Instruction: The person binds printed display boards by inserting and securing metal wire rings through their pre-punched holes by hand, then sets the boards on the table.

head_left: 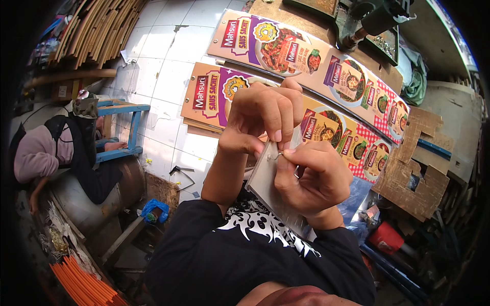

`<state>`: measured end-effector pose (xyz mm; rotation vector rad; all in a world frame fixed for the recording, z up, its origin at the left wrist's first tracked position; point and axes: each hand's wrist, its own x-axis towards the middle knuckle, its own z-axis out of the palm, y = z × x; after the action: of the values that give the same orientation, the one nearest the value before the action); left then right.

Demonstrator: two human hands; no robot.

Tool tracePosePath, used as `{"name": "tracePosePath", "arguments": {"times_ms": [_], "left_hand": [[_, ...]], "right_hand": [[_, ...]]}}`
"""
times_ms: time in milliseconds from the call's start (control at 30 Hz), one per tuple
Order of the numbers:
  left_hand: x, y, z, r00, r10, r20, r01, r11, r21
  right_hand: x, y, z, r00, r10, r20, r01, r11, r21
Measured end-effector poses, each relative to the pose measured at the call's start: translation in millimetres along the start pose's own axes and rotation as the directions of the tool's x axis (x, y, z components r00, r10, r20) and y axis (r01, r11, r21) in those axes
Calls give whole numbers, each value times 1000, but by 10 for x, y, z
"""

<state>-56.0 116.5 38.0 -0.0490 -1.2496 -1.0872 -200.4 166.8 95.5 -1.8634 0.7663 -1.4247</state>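
Observation:
A thin panel with a pale grey back (262, 176) is held up slantwise in front of my chest. My left hand (265, 115) is closed over its upper end, thumb on one side and bent fingers on the other. Close below, my right hand (316, 176) pinches a small bent metal wire piece (276, 155) at the panel's upper end. Whether the wire passes through a hole there is hidden by the fingers. Behind my hands lie two stacks of long printed food display panels, a farther stack (316, 64) and a nearer stack (209, 99), partly covered by my left hand.
A dark press-like machine (375, 23) and a tray of small metal parts (385, 45) stand at the far right. Cut brown boards (416, 158) lie right, near a red container (386, 238). Left are a blue stool (135, 127), another person's mauve sleeve (38, 155) and orange strips (84, 283).

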Motion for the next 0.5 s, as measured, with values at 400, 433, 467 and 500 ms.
{"name": "tracePosePath", "arguments": {"times_ms": [400,433,467,500], "left_hand": [[0,-2,0,1000,14,6,-13,1000,-23],[1,-2,0,1000,14,6,-14,1000,-24],[2,-1,0,1000,9,7,-9,1000,-26],[3,-1,-1,1000,5,9,-4,1000,-28]], "right_hand": [[67,-11,-80,966,206,158,-226,966,127],[78,-10,-89,958,220,186,-244,962,122],[79,-2,-87,958,220,186,-244,962,121],[79,9,-84,959,213,185,-237,964,122]]}}
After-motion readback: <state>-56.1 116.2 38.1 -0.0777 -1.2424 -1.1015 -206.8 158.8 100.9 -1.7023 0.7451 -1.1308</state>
